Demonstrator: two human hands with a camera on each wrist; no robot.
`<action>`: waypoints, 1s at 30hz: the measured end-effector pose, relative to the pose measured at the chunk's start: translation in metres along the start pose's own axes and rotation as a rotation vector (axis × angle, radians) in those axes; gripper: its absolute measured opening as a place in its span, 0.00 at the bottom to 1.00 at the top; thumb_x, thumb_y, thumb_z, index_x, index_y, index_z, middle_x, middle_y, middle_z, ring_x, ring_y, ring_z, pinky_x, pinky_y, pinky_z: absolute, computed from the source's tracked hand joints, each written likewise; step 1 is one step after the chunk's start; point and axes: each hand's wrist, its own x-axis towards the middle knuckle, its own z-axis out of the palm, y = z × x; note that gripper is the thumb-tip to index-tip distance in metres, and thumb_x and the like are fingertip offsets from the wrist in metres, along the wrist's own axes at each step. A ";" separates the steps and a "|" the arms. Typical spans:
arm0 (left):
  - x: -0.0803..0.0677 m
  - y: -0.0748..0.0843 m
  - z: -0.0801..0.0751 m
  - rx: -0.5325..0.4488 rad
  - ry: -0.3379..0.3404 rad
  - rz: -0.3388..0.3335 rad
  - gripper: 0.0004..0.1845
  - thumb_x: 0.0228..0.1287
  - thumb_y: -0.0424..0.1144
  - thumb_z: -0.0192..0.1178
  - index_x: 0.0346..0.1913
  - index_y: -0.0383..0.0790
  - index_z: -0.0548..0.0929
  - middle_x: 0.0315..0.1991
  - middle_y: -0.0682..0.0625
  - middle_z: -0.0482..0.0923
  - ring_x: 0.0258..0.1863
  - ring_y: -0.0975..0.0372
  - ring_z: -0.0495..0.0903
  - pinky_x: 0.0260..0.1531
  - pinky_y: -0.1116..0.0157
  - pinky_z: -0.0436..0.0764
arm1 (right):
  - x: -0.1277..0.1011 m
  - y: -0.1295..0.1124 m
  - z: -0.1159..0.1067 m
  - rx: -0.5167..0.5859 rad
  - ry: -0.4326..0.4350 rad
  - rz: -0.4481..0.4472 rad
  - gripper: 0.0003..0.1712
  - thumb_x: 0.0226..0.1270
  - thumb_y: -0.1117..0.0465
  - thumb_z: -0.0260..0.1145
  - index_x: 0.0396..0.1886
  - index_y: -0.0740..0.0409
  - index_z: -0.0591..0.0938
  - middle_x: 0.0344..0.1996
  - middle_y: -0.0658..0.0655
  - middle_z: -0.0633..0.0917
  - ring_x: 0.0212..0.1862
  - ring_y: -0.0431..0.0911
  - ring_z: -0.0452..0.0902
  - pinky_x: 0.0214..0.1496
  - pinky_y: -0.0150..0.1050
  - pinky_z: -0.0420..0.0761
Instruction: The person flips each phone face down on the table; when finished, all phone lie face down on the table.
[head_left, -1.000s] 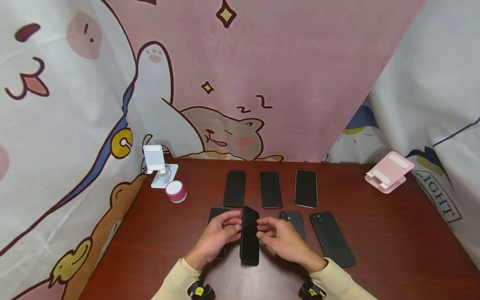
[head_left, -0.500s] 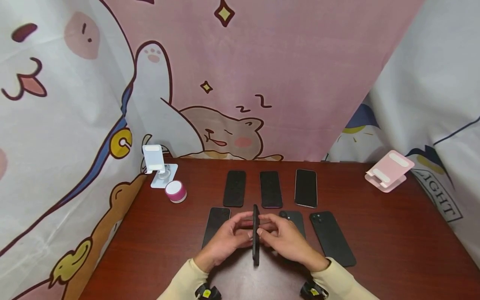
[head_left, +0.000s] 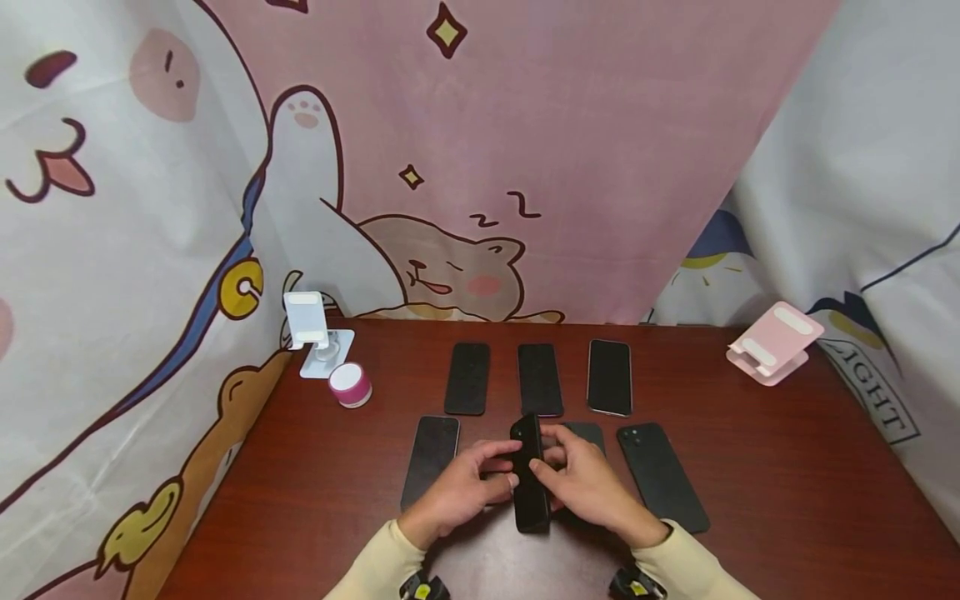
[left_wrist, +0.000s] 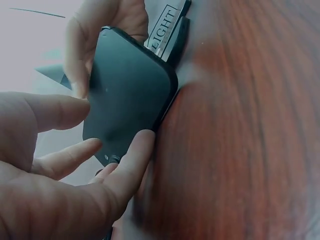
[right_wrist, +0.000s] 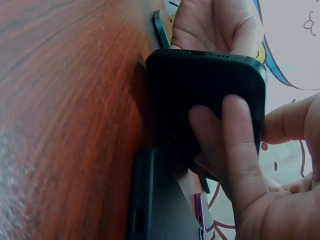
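Both hands hold one black phone (head_left: 529,477) just above the red-brown table (head_left: 787,483), near the front edge. Its back faces up, with the camera end away from me. My left hand (head_left: 480,477) pinches its left edge with thumb and fingers. My right hand (head_left: 572,477) grips the right edge, with fingers curled over the back. In the left wrist view the phone (left_wrist: 127,100) sits between my left fingers (left_wrist: 55,112) and the other hand. In the right wrist view two right fingers (right_wrist: 240,145) lie across the phone (right_wrist: 200,75).
Three dark phones (head_left: 539,379) lie in a row farther back. Nearer lie a phone on the left (head_left: 430,450), one partly hidden behind my right hand (head_left: 587,432), and one on the right (head_left: 662,477). A white stand (head_left: 311,329) and pink-topped puck (head_left: 349,384) are back left, a pink stand (head_left: 772,342) back right.
The held phone has rolled over: screen toward me, then edge-on, now back up. Both hands shifted slightly right with it, uncovering the front-left phone.
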 end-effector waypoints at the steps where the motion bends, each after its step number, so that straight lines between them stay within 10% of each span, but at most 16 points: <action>1: 0.000 0.000 0.000 -0.001 0.001 0.002 0.25 0.73 0.33 0.65 0.71 0.40 0.79 0.70 0.38 0.70 0.69 0.45 0.77 0.52 0.58 0.89 | 0.000 0.000 0.000 -0.011 0.003 -0.001 0.31 0.77 0.63 0.66 0.74 0.67 0.69 0.45 0.65 0.92 0.31 0.47 0.91 0.25 0.42 0.89; 19: 0.001 -0.004 -0.008 -0.275 -0.009 -0.080 0.28 0.76 0.32 0.60 0.73 0.29 0.67 0.64 0.34 0.76 0.51 0.55 0.86 0.53 0.53 0.89 | -0.007 -0.020 0.000 -0.070 0.056 -0.044 0.31 0.73 0.66 0.68 0.73 0.60 0.71 0.48 0.64 0.92 0.23 0.47 0.88 0.20 0.44 0.86; 30: -0.001 -0.002 -0.008 -0.250 -0.024 -0.077 0.26 0.74 0.31 0.60 0.71 0.29 0.69 0.53 0.42 0.81 0.46 0.58 0.85 0.48 0.56 0.89 | -0.007 -0.021 0.001 -0.041 0.054 -0.031 0.32 0.73 0.65 0.68 0.74 0.60 0.70 0.49 0.64 0.91 0.26 0.47 0.89 0.22 0.48 0.87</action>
